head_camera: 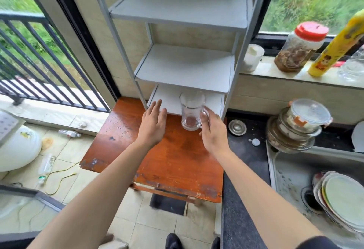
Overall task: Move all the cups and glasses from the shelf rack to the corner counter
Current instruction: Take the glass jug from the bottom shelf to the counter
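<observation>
A clear glass mug point(191, 110) with a handle on its right side hangs upright just in front of the lowest shelf of the grey shelf rack point(183, 73). My right hand point(213, 130) grips the mug by its handle. My left hand point(152, 124) is open, fingers spread, palm down, to the left of the mug and apart from it, at the front edge of the lowest shelf. The rack's upper shelves hold nothing that I can see. The rack stands on a scratched red-brown wooden table point(169, 162).
A dark counter point(246, 150) runs along the right with a small steel lid point(237, 127), stacked glass bowls and containers point(297, 126), and a sink point(291, 177) holding plates point(342, 199). On the window sill stand a white cup point(252, 56), a red-lidded jar point(299, 49) and a yellow bottle point(334, 47).
</observation>
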